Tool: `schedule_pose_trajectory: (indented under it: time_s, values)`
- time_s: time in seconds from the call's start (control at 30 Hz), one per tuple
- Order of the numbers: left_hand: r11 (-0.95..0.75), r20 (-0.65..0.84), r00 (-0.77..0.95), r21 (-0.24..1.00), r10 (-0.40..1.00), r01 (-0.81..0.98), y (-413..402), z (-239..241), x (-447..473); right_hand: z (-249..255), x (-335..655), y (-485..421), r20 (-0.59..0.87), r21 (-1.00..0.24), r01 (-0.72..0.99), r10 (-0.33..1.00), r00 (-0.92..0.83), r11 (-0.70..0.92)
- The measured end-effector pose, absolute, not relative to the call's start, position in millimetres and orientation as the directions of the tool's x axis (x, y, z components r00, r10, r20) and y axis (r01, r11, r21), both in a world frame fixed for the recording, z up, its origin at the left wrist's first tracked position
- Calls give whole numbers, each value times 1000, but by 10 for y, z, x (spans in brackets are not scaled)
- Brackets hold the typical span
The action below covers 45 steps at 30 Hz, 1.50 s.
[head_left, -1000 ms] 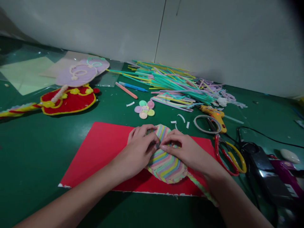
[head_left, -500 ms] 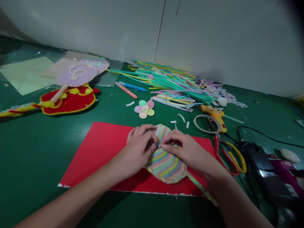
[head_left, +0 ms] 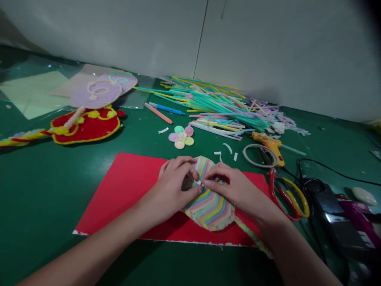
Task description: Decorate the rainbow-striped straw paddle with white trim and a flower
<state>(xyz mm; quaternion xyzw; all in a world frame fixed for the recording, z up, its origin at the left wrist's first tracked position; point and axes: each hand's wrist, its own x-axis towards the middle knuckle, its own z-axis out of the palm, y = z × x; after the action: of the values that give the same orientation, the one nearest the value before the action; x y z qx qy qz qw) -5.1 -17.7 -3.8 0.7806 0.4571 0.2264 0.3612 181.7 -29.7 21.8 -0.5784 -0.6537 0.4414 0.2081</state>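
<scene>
A round fan of pastel striped strands (head_left: 210,206) lies on a red sheet (head_left: 127,186) on the green table. Its braided handle (head_left: 253,236) runs toward me under my right wrist. My left hand (head_left: 172,186) and my right hand (head_left: 229,186) rest on the fan's upper middle. Their fingertips meet in a pinch around a small white strip (head_left: 197,182), which sticks up between them. Which hand actually grips the strip is unclear.
A heap of coloured strands (head_left: 214,105) lies at the back. A small pastel flower (head_left: 181,137), white paper bits, a tape ring (head_left: 260,155), a yellow glue gun (head_left: 269,145), red and yellow scissors (head_left: 285,194) and a black power strip (head_left: 327,206) sit to the right. Red and lilac fans (head_left: 86,123) lie at the left.
My fingers have shifted slightly on the fan and the small white strip now shows between the fingertips. Nothing else has moved.
</scene>
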Motion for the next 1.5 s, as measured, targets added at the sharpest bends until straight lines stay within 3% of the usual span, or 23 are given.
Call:
schedule_pose_trajectory:
  time_s: [0.3,0.63,0.97,1.5]
  values:
    - [-467,156,507,671,848,576,-196,51,-93,237,1839,-278,-135,-806,589,950,-282,60]
    - [-386,146,445,766,883,514,-161,48,-113,244,1779,-297,39,-775,579,935,-353,251]
    - [-336,113,423,798,899,500,-149,39,-130,169,1752,-270,41,-836,520,965,-258,175]
    - [-269,55,410,831,910,487,-128,-1,-99,161,1749,-269,56,-818,544,967,-250,188]
